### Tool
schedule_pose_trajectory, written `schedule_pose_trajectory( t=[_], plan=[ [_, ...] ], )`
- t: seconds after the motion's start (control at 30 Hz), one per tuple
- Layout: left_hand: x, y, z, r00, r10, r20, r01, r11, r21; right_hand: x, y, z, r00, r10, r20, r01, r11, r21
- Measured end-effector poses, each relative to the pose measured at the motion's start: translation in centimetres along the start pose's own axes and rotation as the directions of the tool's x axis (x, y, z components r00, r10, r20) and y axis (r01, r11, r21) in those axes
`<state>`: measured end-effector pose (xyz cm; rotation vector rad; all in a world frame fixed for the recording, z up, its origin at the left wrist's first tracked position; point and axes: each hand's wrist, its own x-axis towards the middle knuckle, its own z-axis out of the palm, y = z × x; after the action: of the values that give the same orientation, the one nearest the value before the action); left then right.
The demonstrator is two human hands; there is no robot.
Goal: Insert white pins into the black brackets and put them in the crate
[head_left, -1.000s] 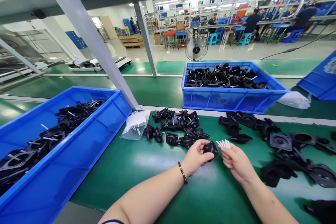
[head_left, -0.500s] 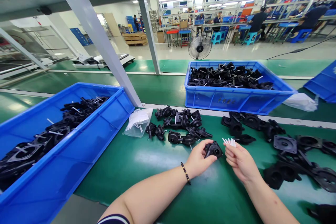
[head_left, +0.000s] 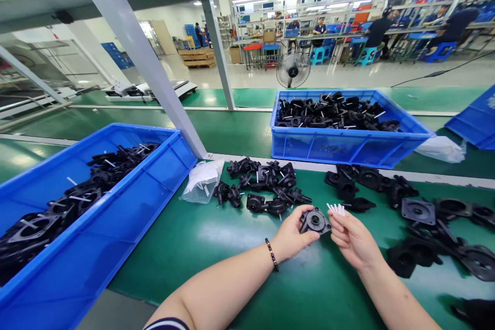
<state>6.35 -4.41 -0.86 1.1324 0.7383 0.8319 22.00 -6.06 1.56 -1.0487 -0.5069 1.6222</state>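
My left hand (head_left: 296,234) grips a black plastic housing (head_left: 316,220) with a round central hole and a flange with corner holes, its open face turned up toward me. Close beside it, my right hand (head_left: 353,237) is closed on several thin white pins (head_left: 336,209), which fan out from between thumb and fingers. The pins and the housing's right edge lie very near each other; I cannot tell whether they touch. Beyond my left hand lies a loose group of black housings (head_left: 266,178), some with a white pin sticking out.
A clear plastic bag (head_left: 203,181) with white pins lies beside the left blue crate (head_left: 154,201). Another blue crate (head_left: 332,145) of black parts stands at the back. More black housings (head_left: 417,211) spread across the right. A slanted metal post (head_left: 147,62) rises at left.
The housing in my left hand has tipped so its round face shows more fully toward me. My right hand stays close by with the pins.
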Motion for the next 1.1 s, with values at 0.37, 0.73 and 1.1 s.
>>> schedule_pose_trajectory(
  t=[0.37,0.73,1.1],
  plan=[
    [0.0,0.8,0.0,0.986,-0.156,0.062,0.145,0.978,0.150,-0.1,0.3,0.9,0.983,-0.075,0.167,0.074,0.997,0.011],
    [0.8,1.5,-0.4,0.960,-0.278,-0.029,0.253,0.909,-0.332,0.1,0.5,1.6,0.994,-0.056,0.096,0.074,0.976,-0.204],
    [0.7,1.2,-0.4,0.957,-0.288,-0.037,0.260,0.907,-0.331,-0.1,0.5,2.1,0.993,-0.066,0.094,0.092,0.949,-0.302]
  ],
)
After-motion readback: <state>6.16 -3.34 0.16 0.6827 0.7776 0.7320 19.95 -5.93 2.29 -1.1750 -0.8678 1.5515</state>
